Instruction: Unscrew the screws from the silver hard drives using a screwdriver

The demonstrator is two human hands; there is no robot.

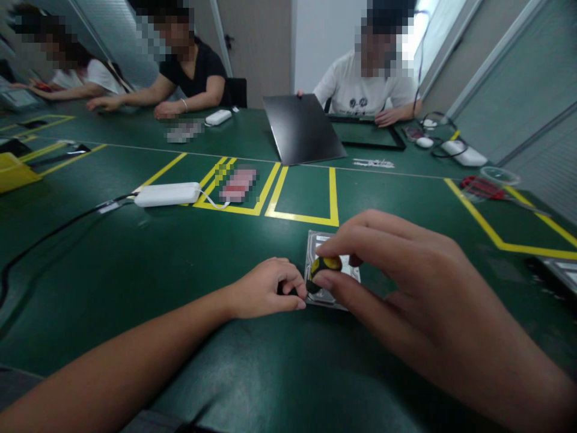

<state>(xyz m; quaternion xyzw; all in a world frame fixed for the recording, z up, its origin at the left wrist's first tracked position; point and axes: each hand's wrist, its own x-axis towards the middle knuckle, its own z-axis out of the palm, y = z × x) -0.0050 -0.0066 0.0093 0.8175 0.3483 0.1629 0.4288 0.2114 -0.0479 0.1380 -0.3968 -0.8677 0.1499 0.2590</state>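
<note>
A silver hard drive (354,272) lies flat on the green table in front of me, partly covered by my right hand. My right hand (419,288) pinches the black and yellow handle of a screwdriver (327,264) between thumb and fingers, above the drive's left part. The screwdriver's tip is hidden near the drive's left edge. From the left, my left hand (273,288) has its fingers curled, with thumb and fingertips closed at the drive's left edge.
A white power strip (167,194) with a black cable and a pink phone (240,184) lie ahead left. Across the table a person (367,84) holds a dark panel (302,129). A clear dish (499,176) and another drive (559,273) are at right.
</note>
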